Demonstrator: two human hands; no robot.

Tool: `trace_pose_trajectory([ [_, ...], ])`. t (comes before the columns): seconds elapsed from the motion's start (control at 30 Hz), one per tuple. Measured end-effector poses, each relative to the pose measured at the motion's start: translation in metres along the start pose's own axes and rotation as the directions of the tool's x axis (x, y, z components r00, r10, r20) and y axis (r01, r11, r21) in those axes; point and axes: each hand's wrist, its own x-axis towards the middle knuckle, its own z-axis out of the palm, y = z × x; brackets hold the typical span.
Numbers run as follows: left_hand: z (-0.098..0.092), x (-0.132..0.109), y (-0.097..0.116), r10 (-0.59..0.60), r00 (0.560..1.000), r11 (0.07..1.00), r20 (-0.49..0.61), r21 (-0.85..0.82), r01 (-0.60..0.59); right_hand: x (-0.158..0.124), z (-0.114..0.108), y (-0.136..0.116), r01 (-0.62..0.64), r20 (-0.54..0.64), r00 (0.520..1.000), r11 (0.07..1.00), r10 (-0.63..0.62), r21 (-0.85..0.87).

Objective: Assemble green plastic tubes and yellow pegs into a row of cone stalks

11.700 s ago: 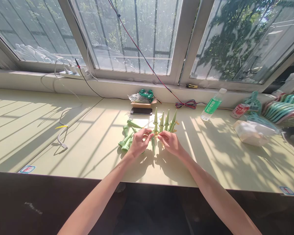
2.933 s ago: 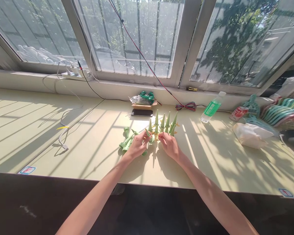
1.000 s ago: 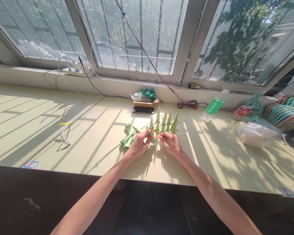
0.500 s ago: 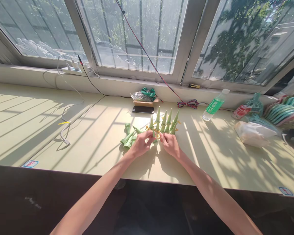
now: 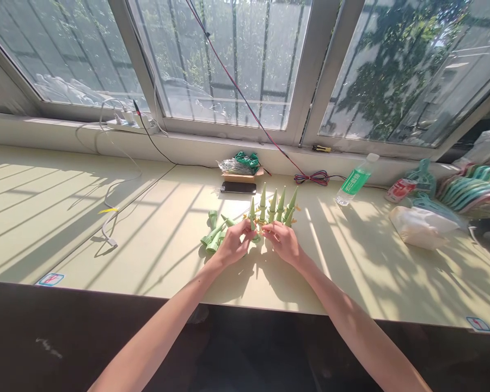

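Note:
My left hand (image 5: 233, 243) is closed round a small green cone (image 5: 252, 222) that stands upright near the table's middle. Close on its right, my right hand (image 5: 283, 240) has its thumb and fingertips pinched together beside a small orange-yellow piece; the grip itself is too small to make out. Several upright green cones (image 5: 273, 204) stand in a group just behind both hands, with small orange-yellow pieces around their lower parts. Left of my left hand lies a loose pile of green cone parts (image 5: 214, 239), some on their sides.
Behind the cones are a black phone (image 5: 238, 188) and a small cardboard box (image 5: 242, 177). To the right stand a bottle (image 5: 356, 181), a red can (image 5: 400, 189) and a white tissue pack (image 5: 417, 227). A white cable (image 5: 111, 218) lies at the left.
My right hand's fingertips have shifted slightly and its fingers are more extended. My left hand stays at the small cone. The whole view has moved a little.

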Motion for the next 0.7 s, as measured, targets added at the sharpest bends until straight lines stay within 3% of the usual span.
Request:
trace_pose_trajectory([
  [0.2,0.000,-0.003,0.000,0.025,0.999,0.999,0.032,0.040,-0.026,-0.001,0.001,-0.004,0.024,-0.003,1.000,0.999,-0.024,0.029],
  [0.7,0.004,-0.002,-0.006,0.134,0.991,0.989,0.010,0.058,-0.135,-0.002,0.003,-0.014,-0.209,0.043,0.978,0.971,0.205,0.120],
])
